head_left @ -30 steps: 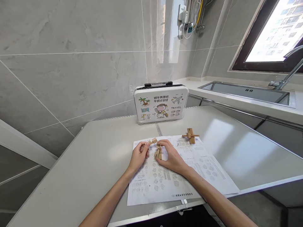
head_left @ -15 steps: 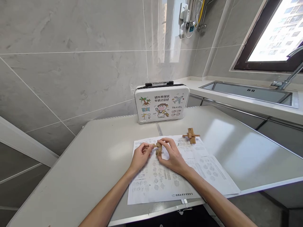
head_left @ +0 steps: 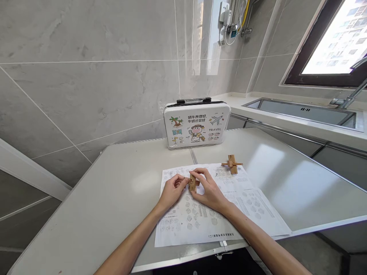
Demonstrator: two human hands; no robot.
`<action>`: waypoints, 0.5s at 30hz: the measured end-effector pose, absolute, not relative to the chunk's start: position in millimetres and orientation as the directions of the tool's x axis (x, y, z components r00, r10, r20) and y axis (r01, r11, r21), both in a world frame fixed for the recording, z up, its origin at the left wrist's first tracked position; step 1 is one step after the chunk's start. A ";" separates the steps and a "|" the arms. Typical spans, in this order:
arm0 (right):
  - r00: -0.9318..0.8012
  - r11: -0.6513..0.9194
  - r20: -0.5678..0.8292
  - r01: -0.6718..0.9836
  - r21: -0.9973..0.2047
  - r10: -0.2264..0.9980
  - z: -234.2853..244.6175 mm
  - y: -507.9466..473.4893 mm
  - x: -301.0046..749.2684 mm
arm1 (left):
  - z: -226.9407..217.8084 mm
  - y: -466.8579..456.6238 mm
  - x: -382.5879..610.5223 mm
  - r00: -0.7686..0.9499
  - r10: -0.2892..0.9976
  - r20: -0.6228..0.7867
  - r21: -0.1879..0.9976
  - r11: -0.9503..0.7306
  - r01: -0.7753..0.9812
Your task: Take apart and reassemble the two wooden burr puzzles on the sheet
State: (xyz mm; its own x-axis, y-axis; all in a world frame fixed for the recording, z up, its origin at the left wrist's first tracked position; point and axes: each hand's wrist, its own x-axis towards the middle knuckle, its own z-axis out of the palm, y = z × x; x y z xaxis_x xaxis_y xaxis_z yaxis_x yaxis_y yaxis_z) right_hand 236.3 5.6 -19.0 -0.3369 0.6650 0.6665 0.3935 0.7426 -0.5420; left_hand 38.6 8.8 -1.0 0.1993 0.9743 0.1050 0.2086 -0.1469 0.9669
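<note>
Between my hands, above the printed sheet (head_left: 200, 229), is a small wooden interlocking puzzle (head_left: 192, 183) with dark markings on one block. My right hand (head_left: 208, 189) grips it, thumb at the near end and fingers at the far end. On its left side, the closed fingertips of my left hand (head_left: 173, 190) pinch a piece of the puzzle, mostly hidden by the fingers. A short stub of wood sticks out on the right side. Beyond my right hand, a second wooden puzzle (head_left: 232, 164), cross-shaped and marked on top, rests at the sheet's far edge.
A white carry case (head_left: 197, 126) with cartoon prints and a black handle stands at the back of the table (head_left: 120, 183), near the tiled wall. A counter with a sink (head_left: 301, 110) and a faucet (head_left: 348, 97) lies to the right, under a window.
The piece in my left fingers has moved right, further into the puzzle, and a stub now shows more on the right side. The second puzzle stays where it was.
</note>
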 end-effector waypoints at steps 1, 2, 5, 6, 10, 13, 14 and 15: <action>-0.335 0.744 0.669 0.392 -0.542 0.664 -19.1 5.6 236.5 | -1.7 8.8 38.7 0.201 0.974 0.107 0.968 -0.147 0.201; -0.332 0.745 0.672 0.392 -0.540 0.662 -19.3 5.6 236.7 | -2.4 8.8 38.7 0.200 0.974 0.108 0.970 -0.147 0.192; -0.328 0.745 0.675 0.395 -0.537 0.661 -20.1 6.0 237.3 | -4.2 8.5 39.4 0.185 0.976 0.112 0.974 -0.144 0.173; -0.329 0.746 0.676 0.395 -0.536 0.659 -20.3 6.1 237.5 | -4.5 8.2 39.7 0.176 0.978 0.115 0.974 -0.146 0.172; -0.320 0.751 0.687 0.394 -0.530 0.652 -20.7 6.7 237.9 | -4.1 6.4 41.7 0.152 0.979 0.132 0.969 -0.160 0.187; -0.314 0.754 0.694 0.394 -0.525 0.647 -20.5 6.8 238.4 | -2.8 5.6 43.3 0.156 0.978 0.139 0.971 -0.165 0.174; -0.315 0.755 0.694 0.392 -0.526 0.647 -20.3 6.6 238.5 | -2.3 5.6 43.7 0.159 0.977 0.139 0.973 -0.164 0.163; -0.316 0.754 0.693 0.389 -0.529 0.648 -20.1 6.4 238.6 | -1.7 5.7 44.0 0.161 0.978 0.137 0.975 -0.161 0.152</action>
